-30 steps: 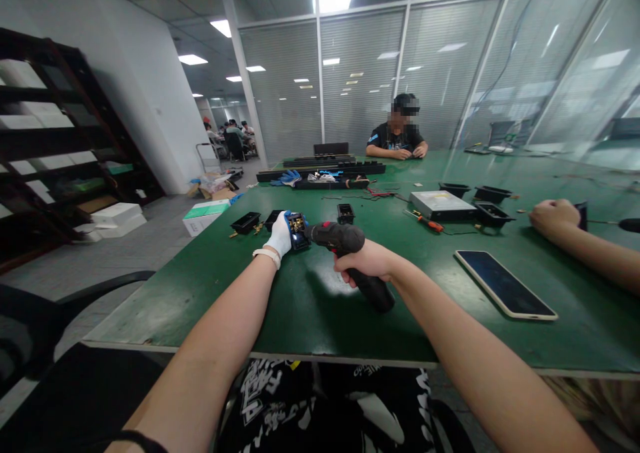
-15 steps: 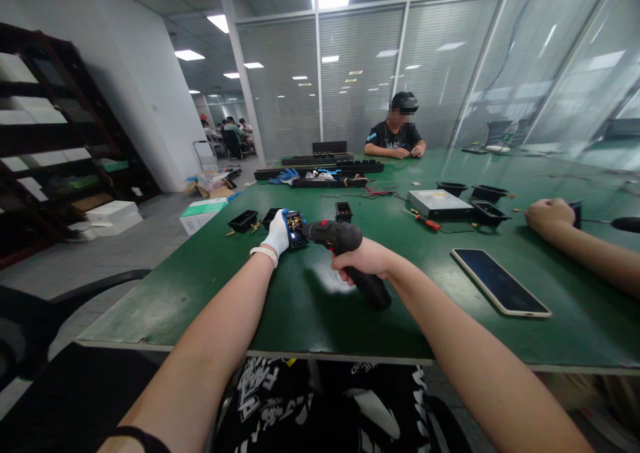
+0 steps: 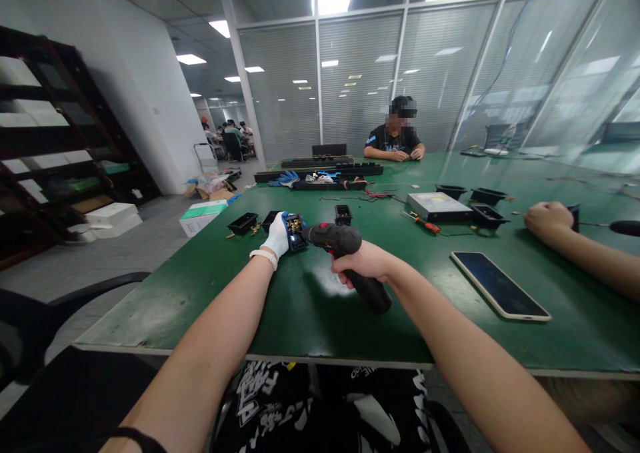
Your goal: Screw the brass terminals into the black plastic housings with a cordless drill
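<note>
My left hand (image 3: 278,234), in a white and blue glove, grips a small black box (image 3: 297,233) with brass-coloured parts inside, its open side facing right. Bare, my right hand (image 3: 361,264) is wrapped round the handle of a black and red power drill (image 3: 336,238). The drill's front end points left at the box; whether its tip touches a part inside is too small to tell. Just beyond the drill stands another black box (image 3: 343,214). Left of my gloved hand are a black tray (image 3: 243,223) and small brass pieces (image 3: 255,228), with a further black box (image 3: 271,220) partly behind the glove.
A phone (image 3: 500,285) lies to the right on the green table (image 3: 200,293). Behind it are a silver box (image 3: 439,206), an orange screwdriver (image 3: 429,226) and several black trays (image 3: 487,216). Another person's hand (image 3: 550,218) is at the right; a person (image 3: 395,136) sits across.
</note>
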Demonstrator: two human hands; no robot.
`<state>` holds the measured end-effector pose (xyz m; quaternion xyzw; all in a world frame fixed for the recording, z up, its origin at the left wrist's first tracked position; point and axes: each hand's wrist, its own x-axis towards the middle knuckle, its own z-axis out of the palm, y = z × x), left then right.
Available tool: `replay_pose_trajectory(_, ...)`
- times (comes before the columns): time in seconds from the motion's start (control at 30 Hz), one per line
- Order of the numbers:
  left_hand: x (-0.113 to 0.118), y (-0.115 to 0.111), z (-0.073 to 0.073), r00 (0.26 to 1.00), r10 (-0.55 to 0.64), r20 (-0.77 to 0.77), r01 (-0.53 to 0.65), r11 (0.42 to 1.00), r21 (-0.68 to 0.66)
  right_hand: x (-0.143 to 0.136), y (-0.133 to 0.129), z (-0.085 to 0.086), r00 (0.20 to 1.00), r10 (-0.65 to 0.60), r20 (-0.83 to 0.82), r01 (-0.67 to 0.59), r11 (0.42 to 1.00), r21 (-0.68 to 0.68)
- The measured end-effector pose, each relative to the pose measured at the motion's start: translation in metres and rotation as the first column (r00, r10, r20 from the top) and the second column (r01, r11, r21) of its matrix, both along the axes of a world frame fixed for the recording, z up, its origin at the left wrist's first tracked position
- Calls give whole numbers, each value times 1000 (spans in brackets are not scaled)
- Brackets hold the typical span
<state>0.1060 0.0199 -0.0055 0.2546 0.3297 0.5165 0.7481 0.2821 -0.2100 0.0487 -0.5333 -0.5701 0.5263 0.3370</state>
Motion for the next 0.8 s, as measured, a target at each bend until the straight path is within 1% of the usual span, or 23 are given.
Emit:
replay_pose_trajectory(0.33,-1,2,-2,1000,-26,9,26,1000,12,-1,-2,4,1000,4,4,-4,1000,-2)
replay_pose_trajectory(0.6,-1,-1,0,1000,4,28,-5,1000,14,-1,-2,2,1000,2,-15,-2,1000,0)
replay_pose_trajectory(0.8,-3,-5,3,999,-30,-16,31,999,19,-1,-2,2,1000,10,-11,-10,1000,20)
